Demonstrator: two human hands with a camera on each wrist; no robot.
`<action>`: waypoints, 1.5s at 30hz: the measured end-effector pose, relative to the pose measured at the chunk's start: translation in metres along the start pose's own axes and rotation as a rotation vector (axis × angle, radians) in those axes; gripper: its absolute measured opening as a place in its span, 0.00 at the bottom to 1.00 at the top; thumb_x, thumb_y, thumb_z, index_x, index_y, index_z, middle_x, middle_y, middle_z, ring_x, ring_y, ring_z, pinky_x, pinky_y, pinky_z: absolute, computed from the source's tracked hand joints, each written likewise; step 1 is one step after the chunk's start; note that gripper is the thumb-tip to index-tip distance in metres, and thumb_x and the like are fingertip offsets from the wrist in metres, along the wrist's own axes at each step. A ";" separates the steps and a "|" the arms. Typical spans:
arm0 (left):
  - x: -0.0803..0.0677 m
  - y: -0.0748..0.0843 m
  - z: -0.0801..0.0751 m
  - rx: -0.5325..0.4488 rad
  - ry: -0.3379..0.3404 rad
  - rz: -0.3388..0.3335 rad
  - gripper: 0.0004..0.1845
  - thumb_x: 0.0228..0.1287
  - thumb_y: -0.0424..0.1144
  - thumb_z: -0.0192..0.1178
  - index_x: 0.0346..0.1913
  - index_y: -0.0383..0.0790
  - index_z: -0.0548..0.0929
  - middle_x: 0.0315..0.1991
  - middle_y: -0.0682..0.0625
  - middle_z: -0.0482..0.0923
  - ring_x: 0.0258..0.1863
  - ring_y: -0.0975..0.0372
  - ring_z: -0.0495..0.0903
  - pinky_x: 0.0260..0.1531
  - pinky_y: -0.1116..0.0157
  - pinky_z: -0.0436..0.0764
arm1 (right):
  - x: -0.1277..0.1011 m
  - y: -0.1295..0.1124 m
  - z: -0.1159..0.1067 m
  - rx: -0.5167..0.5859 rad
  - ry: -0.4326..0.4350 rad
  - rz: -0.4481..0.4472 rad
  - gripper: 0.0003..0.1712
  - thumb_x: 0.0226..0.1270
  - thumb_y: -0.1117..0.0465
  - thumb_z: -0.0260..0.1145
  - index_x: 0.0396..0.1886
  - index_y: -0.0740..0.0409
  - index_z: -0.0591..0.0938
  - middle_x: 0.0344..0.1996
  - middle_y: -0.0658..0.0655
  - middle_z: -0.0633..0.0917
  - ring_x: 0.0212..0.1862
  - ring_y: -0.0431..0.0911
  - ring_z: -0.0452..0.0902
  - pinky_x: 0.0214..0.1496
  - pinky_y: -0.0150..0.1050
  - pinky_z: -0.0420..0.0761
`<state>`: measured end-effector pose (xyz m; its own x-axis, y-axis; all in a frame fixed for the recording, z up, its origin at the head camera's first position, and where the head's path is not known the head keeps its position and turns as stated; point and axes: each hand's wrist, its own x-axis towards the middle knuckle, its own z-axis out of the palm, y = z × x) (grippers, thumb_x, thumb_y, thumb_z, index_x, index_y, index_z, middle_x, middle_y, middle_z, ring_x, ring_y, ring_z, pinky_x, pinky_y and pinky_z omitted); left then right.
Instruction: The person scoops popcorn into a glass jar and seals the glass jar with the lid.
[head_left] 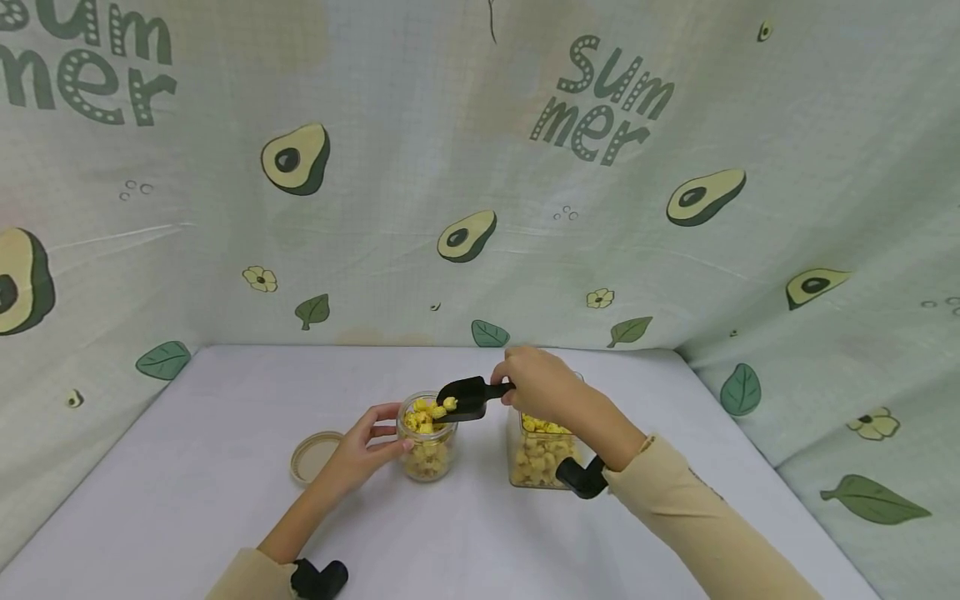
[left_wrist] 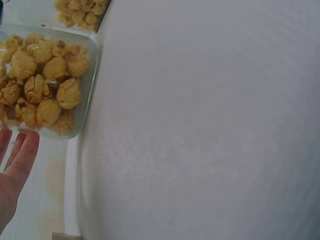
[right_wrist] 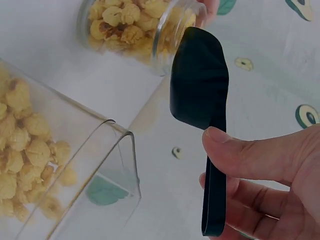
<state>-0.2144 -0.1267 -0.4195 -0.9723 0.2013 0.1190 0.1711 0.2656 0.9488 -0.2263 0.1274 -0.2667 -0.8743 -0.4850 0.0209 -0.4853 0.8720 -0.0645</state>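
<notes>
Popcorn (head_left: pixel 416 419), knobbly, rnd clear jar (head_left: pixel 448 457), blk scoop (head_left: pixel 468 400)

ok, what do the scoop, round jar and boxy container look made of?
Scoop: likely plastic, satin black; one even colour, blade to handle.
Round jar: probably glass, maybe clear plastic; glossy, popcorn shows through.
Boxy container: rigid plastic or glass, can't tell; smooth, see-through corner.

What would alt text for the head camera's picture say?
A person's right hand holds a black scoop, with yellow popcorn at its edge, over a glass jar that the left hand holds. On the pale table, a clear container of popcorn stands to the right and a round lid lies left; avocado-print cloth hangs behind.
</notes>
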 end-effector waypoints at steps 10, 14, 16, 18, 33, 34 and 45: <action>0.001 0.001 0.001 0.004 0.009 -0.009 0.31 0.57 0.41 0.65 0.63 0.42 0.67 0.59 0.43 0.68 0.56 0.50 0.71 0.51 0.63 0.79 | -0.001 -0.003 -0.013 -0.170 0.059 -0.087 0.10 0.54 0.65 0.70 0.38 0.56 0.86 0.35 0.54 0.81 0.41 0.48 0.73 0.42 0.39 0.78; 0.001 0.002 0.001 0.007 0.008 -0.007 0.31 0.57 0.41 0.65 0.63 0.42 0.67 0.60 0.43 0.68 0.56 0.50 0.71 0.51 0.64 0.79 | -0.001 -0.005 -0.015 -0.174 0.063 -0.078 0.11 0.55 0.64 0.70 0.39 0.55 0.86 0.36 0.54 0.81 0.42 0.48 0.73 0.44 0.39 0.78; 0.001 0.002 0.001 0.005 0.004 -0.003 0.31 0.57 0.41 0.65 0.63 0.42 0.67 0.60 0.43 0.68 0.56 0.50 0.71 0.51 0.64 0.79 | 0.001 -0.007 -0.013 -0.166 0.072 -0.078 0.11 0.55 0.64 0.70 0.40 0.55 0.86 0.36 0.53 0.81 0.42 0.48 0.73 0.44 0.39 0.78; 0.001 0.001 0.001 0.002 0.002 0.003 0.31 0.57 0.40 0.65 0.63 0.42 0.67 0.59 0.43 0.68 0.56 0.50 0.71 0.50 0.65 0.79 | 0.003 -0.010 -0.011 -0.164 0.088 -0.089 0.12 0.55 0.63 0.70 0.40 0.55 0.86 0.34 0.53 0.81 0.41 0.47 0.73 0.43 0.37 0.77; 0.002 -0.003 0.000 -0.021 0.005 0.047 0.30 0.58 0.37 0.64 0.62 0.38 0.66 0.60 0.40 0.67 0.55 0.49 0.72 0.48 0.70 0.79 | 0.008 -0.031 0.001 -0.367 0.085 -0.129 0.08 0.56 0.62 0.69 0.37 0.51 0.86 0.32 0.52 0.78 0.38 0.46 0.70 0.41 0.36 0.75; 0.002 -0.003 0.000 -0.019 0.006 0.042 0.30 0.58 0.38 0.65 0.63 0.38 0.66 0.60 0.41 0.67 0.55 0.49 0.72 0.48 0.70 0.79 | 0.008 -0.031 -0.001 -0.387 0.085 -0.125 0.08 0.56 0.62 0.69 0.37 0.51 0.86 0.32 0.51 0.77 0.38 0.46 0.70 0.40 0.36 0.74; 0.001 0.000 0.002 -0.027 0.008 0.012 0.30 0.58 0.38 0.64 0.62 0.39 0.66 0.60 0.41 0.67 0.55 0.50 0.71 0.49 0.70 0.79 | 0.002 -0.024 -0.005 -0.228 0.144 -0.123 0.10 0.56 0.62 0.69 0.40 0.54 0.85 0.32 0.52 0.77 0.36 0.45 0.69 0.38 0.36 0.73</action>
<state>-0.2146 -0.1249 -0.4201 -0.9713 0.1972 0.1327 0.1787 0.2378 0.9547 -0.2165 0.1063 -0.2599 -0.7937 -0.5876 0.1574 -0.5637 0.8077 0.1726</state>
